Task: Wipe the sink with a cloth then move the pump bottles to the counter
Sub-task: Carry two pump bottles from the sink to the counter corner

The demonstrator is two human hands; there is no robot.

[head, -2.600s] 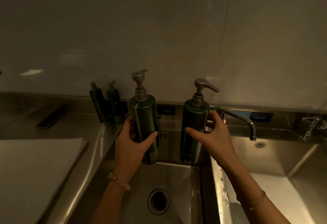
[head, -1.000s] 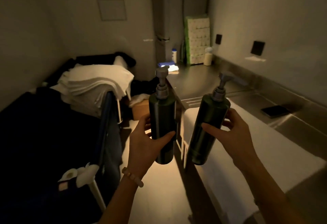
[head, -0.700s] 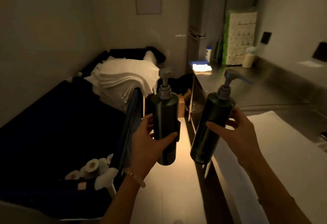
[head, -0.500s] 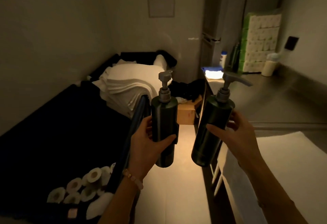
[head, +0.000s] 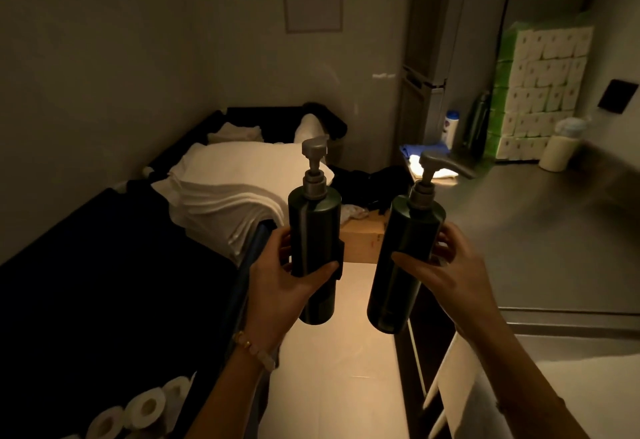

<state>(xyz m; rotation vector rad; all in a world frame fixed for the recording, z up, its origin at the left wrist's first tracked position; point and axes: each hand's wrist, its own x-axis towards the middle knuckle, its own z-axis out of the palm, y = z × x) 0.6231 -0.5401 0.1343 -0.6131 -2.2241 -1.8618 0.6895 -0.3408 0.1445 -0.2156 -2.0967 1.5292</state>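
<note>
Since 0.5 s ago, head view has swung slightly right: more steel counter [head: 540, 230] visible at right, both bottles at about the same height. Left hand [head: 280, 286] wraps the upright dark green pump bottle [head: 313, 227]; right hand [head: 450, 275] wraps the tilted dark green pump bottle [head: 405, 258]. Both are held in the air above the floor aisle, just left of the counter edge.

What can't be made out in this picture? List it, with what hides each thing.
Head view only:
- Sink: out of frame, so its wiped state cannot be judged.
- Left pump bottle: label unreadable in dim light; lower body covered by left hand.
- Right pump bottle: far side hidden by right hand.
- Counter: motion-blurred, cut by right edge.
- Wall notice: too dim to read.
</note>
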